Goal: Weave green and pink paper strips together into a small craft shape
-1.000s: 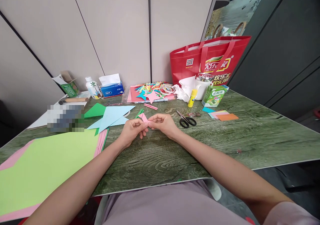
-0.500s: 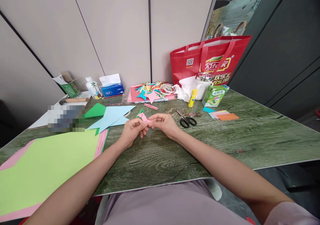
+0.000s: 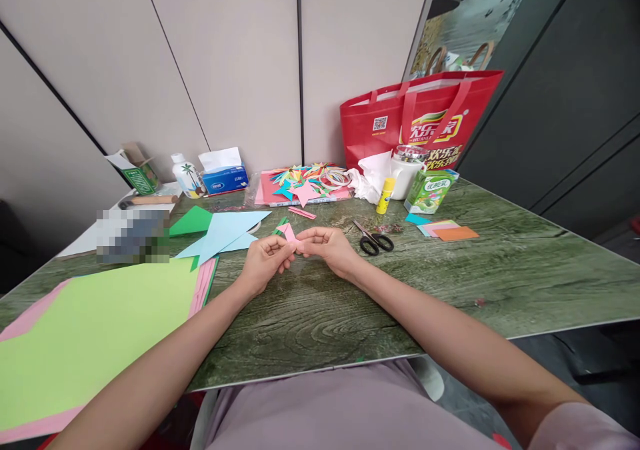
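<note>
A small folded pink paper piece (image 3: 289, 233) is held just above the green wood-grain table (image 3: 320, 317), a little beyond its middle. My left hand (image 3: 264, 263) pinches it from the left with its fingers curled. From the right, my right hand (image 3: 327, 246) pinches the same piece between thumb and fingertips. Most of the paper is hidden between the fingers; only its pink tip sticks up.
Black scissors (image 3: 373, 239) lie right of my hands, with coloured paper squares (image 3: 443, 230) beyond. Large green and pink sheets (image 3: 90, 330) cover the left. Light blue paper (image 3: 225, 231), paper stars (image 3: 305, 185), glue stick (image 3: 385, 195), tissue box (image 3: 223, 177) and red bag (image 3: 420, 120) stand behind.
The pink paper tip has risen and tilted slightly between my fingers. Both hands stay in the same place.
</note>
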{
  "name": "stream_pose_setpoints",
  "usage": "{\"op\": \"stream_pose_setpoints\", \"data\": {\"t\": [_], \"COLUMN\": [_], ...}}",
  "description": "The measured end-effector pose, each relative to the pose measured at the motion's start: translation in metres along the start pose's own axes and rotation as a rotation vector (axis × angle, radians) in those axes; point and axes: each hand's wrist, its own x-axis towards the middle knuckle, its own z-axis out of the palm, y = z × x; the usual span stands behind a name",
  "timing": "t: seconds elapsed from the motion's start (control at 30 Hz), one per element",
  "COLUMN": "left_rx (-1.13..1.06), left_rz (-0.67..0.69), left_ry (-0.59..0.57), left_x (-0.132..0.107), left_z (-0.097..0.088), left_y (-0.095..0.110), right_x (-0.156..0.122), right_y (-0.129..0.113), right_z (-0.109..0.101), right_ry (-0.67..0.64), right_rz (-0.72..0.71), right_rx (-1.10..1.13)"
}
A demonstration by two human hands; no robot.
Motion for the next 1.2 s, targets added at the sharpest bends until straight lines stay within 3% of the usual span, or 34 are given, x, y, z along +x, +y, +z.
{"op": "stream_pose_setpoints", "data": {"t": [0.33, 0.57, 0.8, 1.03, 1.2], "left_rx": [0.162, 0.133, 0.078, 0.195, 0.294], "left_rz": [0.04, 0.036, 0.018, 0.013, 0.047], "left_ry": [-0.05, -0.055, 0.014, -0.007, -0.043], "left_x": [-0.001, 0.0, 0.003, 0.003, 0.004], "left_z": [-0.002, -0.002, -0.009, -0.007, -0.007], "left_y": [0.006, 0.006, 0.007, 0.015, 0.007], "right_x": [0.0, 0.002, 0.003, 0.003, 0.006], "right_y": [0.003, 0.0, -0.002, 0.0, 0.002], "right_z": [0.001, -0.002, -0.001, -0.004, -0.005], "right_ry": [-0.024, -0.018, 0.0, 0.012, 0.038], "right_rz": [-0.006, 0.003, -0.044, -0.042, -0.065], "right_rx": [-0.064, -0.045, -0.019, -0.066, -0.105]}}
